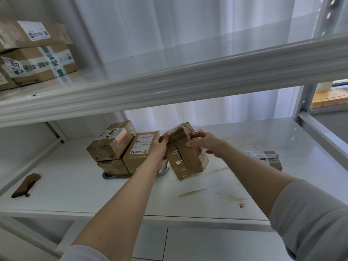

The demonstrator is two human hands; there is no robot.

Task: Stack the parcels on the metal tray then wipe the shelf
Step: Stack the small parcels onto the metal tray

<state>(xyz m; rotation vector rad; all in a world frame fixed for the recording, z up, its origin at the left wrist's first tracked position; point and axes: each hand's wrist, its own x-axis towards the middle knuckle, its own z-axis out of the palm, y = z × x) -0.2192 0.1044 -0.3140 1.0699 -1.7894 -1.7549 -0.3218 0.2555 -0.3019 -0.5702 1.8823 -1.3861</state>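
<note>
Parcel (186, 161) (tilted) between outstretched left hand (160, 147) and right hand (206, 143)

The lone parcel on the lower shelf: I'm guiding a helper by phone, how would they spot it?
On the lower shelf, look right of the metal tray of stacked boxes. Past the right hand and its held parcel sits the lone parcel. Only it lies flat and apart, label up.

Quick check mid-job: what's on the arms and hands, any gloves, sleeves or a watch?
No gloves: the left hand and right hand are bare, with no ring or watch visible. Both forearms are uncovered. The left sleeve and right sleeve are plain light grey soft fabric, ending near the elbows.
</note>
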